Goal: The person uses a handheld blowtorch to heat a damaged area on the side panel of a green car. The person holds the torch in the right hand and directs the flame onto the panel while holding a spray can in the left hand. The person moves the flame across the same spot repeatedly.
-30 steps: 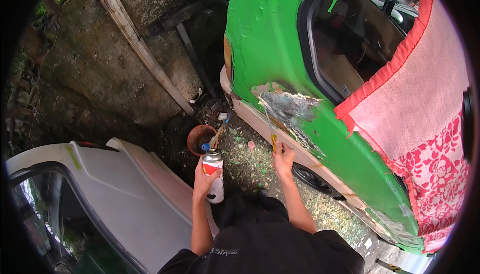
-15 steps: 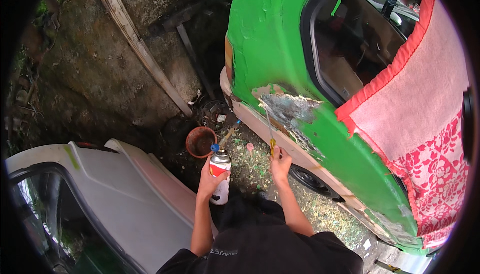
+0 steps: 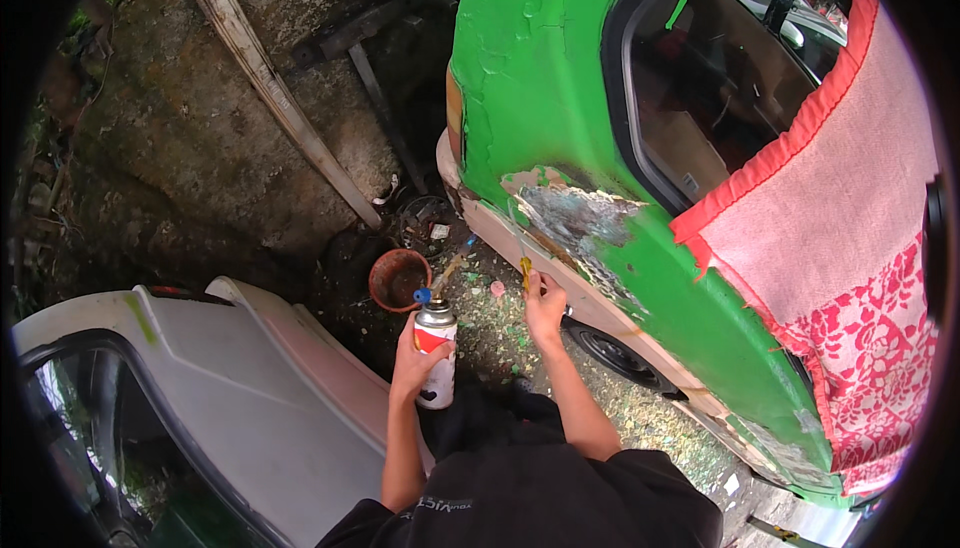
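1. Beside the green car (image 3: 525, 78), the left hand (image 3: 410, 360) wraps the torch-topped gas canister (image 3: 436, 334); a steady hold, clear of the right hand (image 3: 546, 310), seems wise.
2. The right hand grips the yellow-handled slim-shafted tool (image 3: 526, 270), its tip near the bare patch's (image 3: 575, 216) left edge; contact is unclear.
3. A shallow angle would likely avoid gouges.
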